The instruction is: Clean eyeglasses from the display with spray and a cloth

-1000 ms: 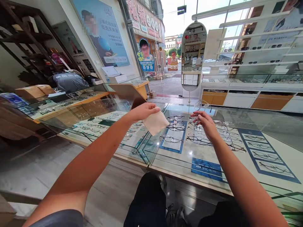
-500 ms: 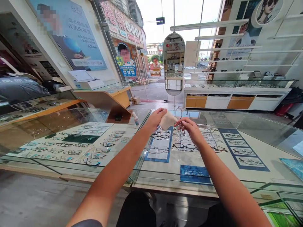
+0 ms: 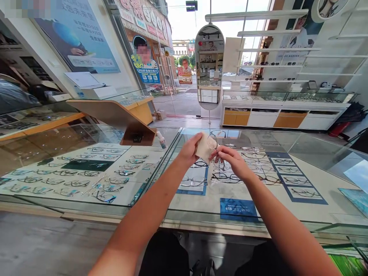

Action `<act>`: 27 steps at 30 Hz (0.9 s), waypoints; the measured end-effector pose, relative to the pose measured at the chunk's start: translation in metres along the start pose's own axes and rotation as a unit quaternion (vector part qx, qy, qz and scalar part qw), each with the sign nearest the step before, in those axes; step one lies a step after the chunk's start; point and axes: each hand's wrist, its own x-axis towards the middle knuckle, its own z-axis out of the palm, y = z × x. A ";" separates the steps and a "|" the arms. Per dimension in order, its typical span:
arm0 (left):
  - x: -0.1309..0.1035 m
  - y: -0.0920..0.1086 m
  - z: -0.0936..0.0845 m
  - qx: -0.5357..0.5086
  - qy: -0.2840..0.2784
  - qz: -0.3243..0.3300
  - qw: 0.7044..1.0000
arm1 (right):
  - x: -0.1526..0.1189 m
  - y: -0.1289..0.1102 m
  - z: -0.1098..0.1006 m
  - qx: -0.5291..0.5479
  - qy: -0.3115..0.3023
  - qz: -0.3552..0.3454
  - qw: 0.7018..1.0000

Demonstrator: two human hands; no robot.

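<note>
Eyeglasses [image 3: 217, 141], one pair, are pinched by the right hand [image 3: 230, 158] above the glass counter [image 3: 184, 209], close beside the cloth [image 3: 203, 150] gripped by the left hand [image 3: 189, 150], and could be dropped if that narrow pinch is loosened, or bent if pressed too hard.

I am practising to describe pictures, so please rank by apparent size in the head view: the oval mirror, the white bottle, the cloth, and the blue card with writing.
1. Oval mirror
2. Blue card with writing
3. Cloth, judged by the part not covered by the left hand
4. White bottle
</note>
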 end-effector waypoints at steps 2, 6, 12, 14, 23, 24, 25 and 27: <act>0.001 0.000 0.000 -0.011 -0.001 -0.024 1.000 | -0.001 0.001 -0.002 0.000 0.001 0.004 1.000; 0.003 0.001 0.000 -0.031 -0.007 -0.032 0.999 | -0.002 0.003 -0.007 0.016 -0.006 0.007 1.000; 0.001 0.004 -0.001 -0.037 -0.047 -0.024 0.998 | -0.002 0.004 -0.008 0.026 -0.006 0.012 1.000; 0.000 0.005 -0.001 -0.033 -0.065 -0.021 0.997 | -0.002 0.004 -0.008 0.028 -0.009 0.015 0.999; 0.003 0.006 -0.006 -0.044 -0.072 -0.011 0.996 | -0.002 0.005 -0.010 0.009 -0.005 0.005 1.000; 0.003 0.006 -0.007 -0.051 -0.064 -0.011 0.997 | -0.002 0.006 -0.010 0.011 -0.005 0.003 1.000; 0.004 0.006 -0.008 -0.057 -0.057 -0.011 0.997 | -0.002 0.006 -0.011 0.014 -0.004 0.002 1.000; 0.005 0.006 -0.009 -0.059 -0.052 -0.012 0.997 | -0.002 0.006 -0.010 0.021 -0.003 0.002 1.000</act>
